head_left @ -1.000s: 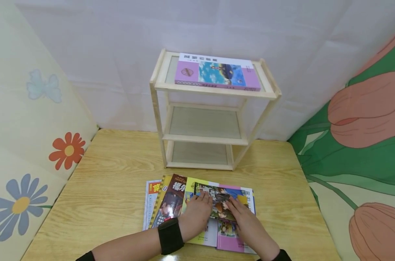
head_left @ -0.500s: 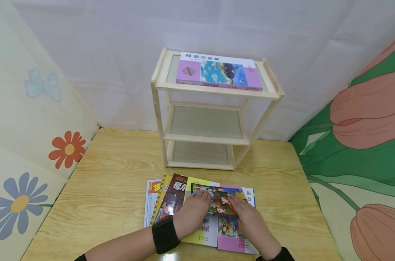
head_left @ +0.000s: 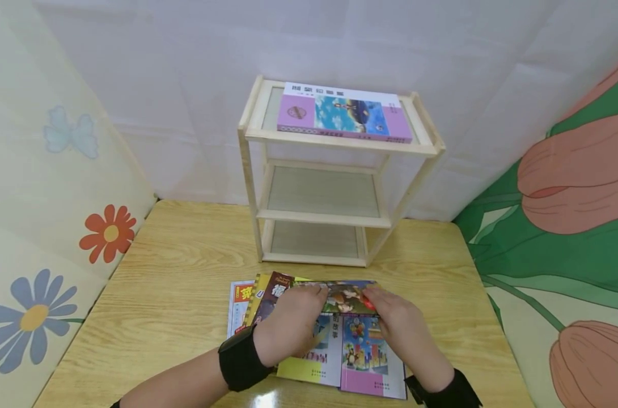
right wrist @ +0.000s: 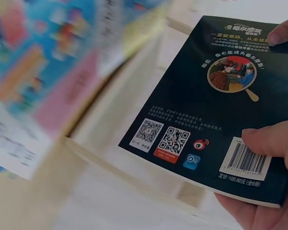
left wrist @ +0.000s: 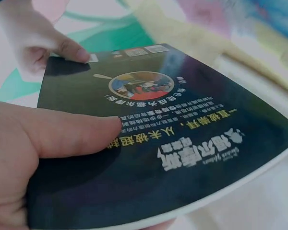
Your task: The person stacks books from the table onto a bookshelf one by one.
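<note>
In the head view, a thin paperback book [head_left: 348, 297] with a colourful illustrated cover is held up level with the stack, between the hands. My left hand [head_left: 292, 324] grips its left end and my right hand [head_left: 405, 324] grips the right. The left wrist view shows the dark back cover [left wrist: 134, 139] with my left thumb [left wrist: 77, 134] pressed on it. Near the barcode in the right wrist view, my right thumb [right wrist: 266, 141] lies on the same cover, fingers behind. Beneath are a yellow-green book [head_left: 309, 368] and a pink book [head_left: 372, 382].
A brown-covered book [head_left: 280, 283] and a white-and-blue one [head_left: 237, 317] fan out at the left of the pile. Behind stands a wooden three-tier shelf [head_left: 323, 218], with a purple-and-white book [head_left: 347, 116] lying on top. Patterned cloths hang at both sides.
The held book has tilted and moved away from the person, so its cover looks narrower. More of the yellow-green and pink books shows. Both hands have moved with it.
</note>
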### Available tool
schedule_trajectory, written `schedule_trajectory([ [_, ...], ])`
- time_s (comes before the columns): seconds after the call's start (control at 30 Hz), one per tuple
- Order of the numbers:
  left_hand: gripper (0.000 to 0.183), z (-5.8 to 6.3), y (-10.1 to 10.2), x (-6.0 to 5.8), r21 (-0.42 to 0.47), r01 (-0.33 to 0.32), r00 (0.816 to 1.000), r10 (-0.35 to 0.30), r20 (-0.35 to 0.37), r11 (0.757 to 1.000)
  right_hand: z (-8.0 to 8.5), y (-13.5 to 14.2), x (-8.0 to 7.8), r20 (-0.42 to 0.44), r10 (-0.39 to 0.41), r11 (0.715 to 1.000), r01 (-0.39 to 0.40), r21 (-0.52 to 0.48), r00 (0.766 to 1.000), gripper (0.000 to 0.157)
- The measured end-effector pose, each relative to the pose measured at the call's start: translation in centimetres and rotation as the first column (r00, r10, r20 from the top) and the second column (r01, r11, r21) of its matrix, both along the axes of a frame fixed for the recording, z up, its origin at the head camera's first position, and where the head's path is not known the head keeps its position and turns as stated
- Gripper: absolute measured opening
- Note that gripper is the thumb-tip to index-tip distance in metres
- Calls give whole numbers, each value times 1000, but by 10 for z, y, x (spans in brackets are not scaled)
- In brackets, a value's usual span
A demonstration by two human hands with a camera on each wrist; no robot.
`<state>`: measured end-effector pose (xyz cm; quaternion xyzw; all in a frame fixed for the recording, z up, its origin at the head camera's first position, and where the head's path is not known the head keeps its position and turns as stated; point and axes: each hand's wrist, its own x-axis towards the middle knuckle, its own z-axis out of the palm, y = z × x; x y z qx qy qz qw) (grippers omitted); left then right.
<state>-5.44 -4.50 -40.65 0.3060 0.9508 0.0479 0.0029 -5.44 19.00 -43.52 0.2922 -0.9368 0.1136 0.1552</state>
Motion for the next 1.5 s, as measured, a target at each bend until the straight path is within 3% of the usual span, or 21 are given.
schedule_trajectory([
  [0.13, 53, 23, -3, 0, -18, -32, 992, 29, -126, 999, 18, -5, -2, -83, -9, 1000, 7, -21, 996, 50],
  [0.2, 55, 33, -4, 0, -18, -51, 985, 47, -165, 999, 24, -7, -3, -114, -12, 999, 8, -42, 993, 49],
  [0.43, 62, 57, -10, 1, 8, -82, 975, 82, -205, 997, 39, -16, -7, -211, -15, 994, -7, -105, 977, 42],
  [0.6, 63, 68, -16, 0, 71, -91, 955, 108, -275, 993, 52, -25, -16, -350, -5, 981, -63, -182, 937, 32],
  [0.77, 50, 69, -21, -14, 216, -27, 887, 123, -445, 976, 65, -32, -32, -454, -14, 972, -95, -216, 891, 34],
  [0.83, 45, 65, -22, -23, 261, 18, 846, 125, -518, 965, 66, -32, -39, -479, -14, 972, -100, -212, 878, 37],
  [0.93, 44, 58, -24, -35, 278, 51, 808, 124, -577, 959, 64, -34, -51, -520, -8, 968, -124, -218, 854, 37],
  [1.0, 43, 51, -26, -45, 289, 64, 784, 131, -607, 955, 61, -37, -61, -542, -2, 965, -140, -222, 840, 38],
  [1.1, 41, 43, -28, -58, 307, 71, 765, 146, -627, 949, 57, -41, -74, -562, 1, 965, -148, -216, 827, 38],
  [1.27, 43, 32, -32, -75, 295, 42, 778, 154, -609, 955, 50, -44, -91, -523, 12, 976, -123, -179, 853, 39],
  [1.5, 48, 27, -34, -87, 224, -22, 837, 141, -529, 974, 46, -42, -99, -372, 31, 994, -67, -86, 928, 45],
])
